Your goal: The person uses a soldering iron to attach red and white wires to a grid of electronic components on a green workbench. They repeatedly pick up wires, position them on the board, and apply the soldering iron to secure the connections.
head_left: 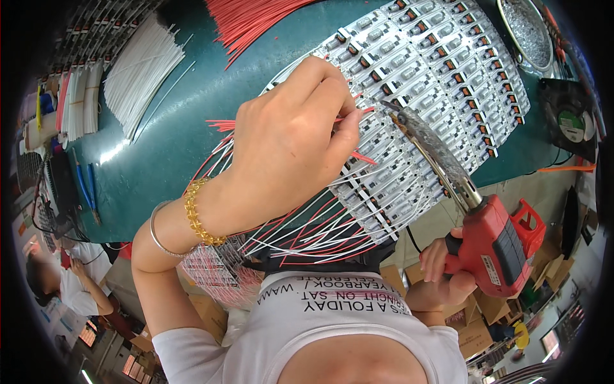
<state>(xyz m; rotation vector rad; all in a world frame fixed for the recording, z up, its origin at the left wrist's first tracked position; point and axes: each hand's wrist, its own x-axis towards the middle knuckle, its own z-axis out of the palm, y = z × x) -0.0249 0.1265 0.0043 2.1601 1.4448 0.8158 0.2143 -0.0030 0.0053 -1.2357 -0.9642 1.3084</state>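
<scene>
My left hand [294, 134] is closed in a pinch over the panel of small circuit boards [441, 96], with thin red wires [363, 157] held between thumb and fingers. My right hand [441, 269] grips the handle of a red soldering gun [489, 246]. Its long metal barrel slants up and left over the panel, and the tip [387, 105] is just right of the left fingertips. Whether the tip touches a board I cannot tell. Red and white wires [320, 224] trail from the near edge of the panel toward my lap, partly hidden by my left wrist.
On the green table [185, 96] lie a red wire bundle [249, 22], white wires [141, 64] and blue-handled pliers [88, 189]. A metal bowl [547, 54] and a black round-fronted device [569, 121] stand at right. Another person [83, 275] sits at far left; cardboard boxes [470, 336] are behind.
</scene>
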